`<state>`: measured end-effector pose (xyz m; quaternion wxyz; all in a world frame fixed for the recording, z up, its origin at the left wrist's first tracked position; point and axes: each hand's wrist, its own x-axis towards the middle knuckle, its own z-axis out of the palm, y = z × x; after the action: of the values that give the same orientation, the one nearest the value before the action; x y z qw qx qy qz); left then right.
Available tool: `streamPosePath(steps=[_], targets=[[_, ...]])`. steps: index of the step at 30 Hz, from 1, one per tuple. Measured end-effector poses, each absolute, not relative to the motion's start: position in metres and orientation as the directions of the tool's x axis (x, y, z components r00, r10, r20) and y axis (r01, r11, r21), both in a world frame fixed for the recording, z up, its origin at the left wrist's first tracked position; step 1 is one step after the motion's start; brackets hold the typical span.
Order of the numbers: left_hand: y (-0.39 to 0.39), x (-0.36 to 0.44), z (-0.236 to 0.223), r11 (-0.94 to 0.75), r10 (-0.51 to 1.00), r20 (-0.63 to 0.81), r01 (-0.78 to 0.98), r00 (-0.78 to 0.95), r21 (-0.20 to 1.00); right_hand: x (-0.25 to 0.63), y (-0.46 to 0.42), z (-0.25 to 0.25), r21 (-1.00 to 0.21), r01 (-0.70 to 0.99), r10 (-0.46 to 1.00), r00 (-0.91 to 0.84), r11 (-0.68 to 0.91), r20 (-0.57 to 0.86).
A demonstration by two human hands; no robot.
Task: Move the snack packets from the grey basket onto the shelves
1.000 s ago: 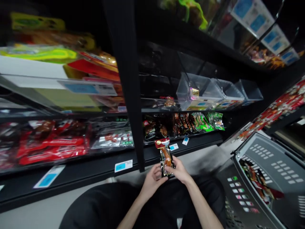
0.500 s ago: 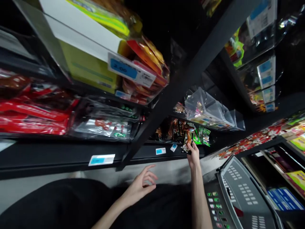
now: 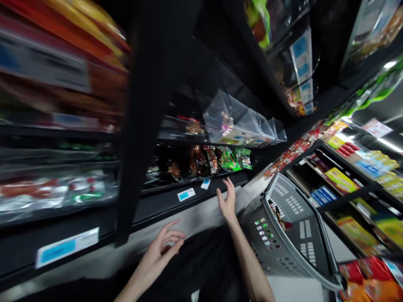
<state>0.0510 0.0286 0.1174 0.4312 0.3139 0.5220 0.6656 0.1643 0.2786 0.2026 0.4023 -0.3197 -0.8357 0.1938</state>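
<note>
My right hand (image 3: 227,200) is just in front of the low shelf edge, its fingers spread and nothing in them. Behind it on the bottom shelf lie green snack packets (image 3: 229,158) and dark, shiny packets with brown contents (image 3: 201,161). Lower and to the left, my left hand (image 3: 164,245) hovers over my dark clothing with loosely curved fingers, holding nothing. To the right stands a grey shopping basket (image 3: 283,251) with perforated walls. Some dark and red packets (image 3: 281,220) show inside the basket.
A black shelf post (image 3: 145,117) rises left of my hands. Clear plastic bins (image 3: 236,119) sit on the shelf above the packets. Price tags (image 3: 186,194) line the shelf edge. Further shelves with yellow and red goods (image 3: 343,184) stand beyond the basket.
My right hand held a dark snack packet at the shelf; its fingers are now apart and empty, back from the shelf. The view has turned right, showing more of the basket.
</note>
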Motion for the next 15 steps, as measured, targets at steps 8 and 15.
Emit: streamPosePath(steps=[8, 15], targets=[[0.031, 0.046, 0.106, 0.093, 0.885, -0.142, -0.130, -0.444, 0.987, 0.254, 0.241, 0.200, -0.701, 0.448, 0.751, -0.632, 0.555, 0.190], [0.030, 0.036, 0.084, 0.203, 0.862, -0.150, 0.059, -0.484, 0.978, 0.307, 0.170, 0.296, -0.562, 0.255, 0.330, -0.943, 0.787, 0.035]])
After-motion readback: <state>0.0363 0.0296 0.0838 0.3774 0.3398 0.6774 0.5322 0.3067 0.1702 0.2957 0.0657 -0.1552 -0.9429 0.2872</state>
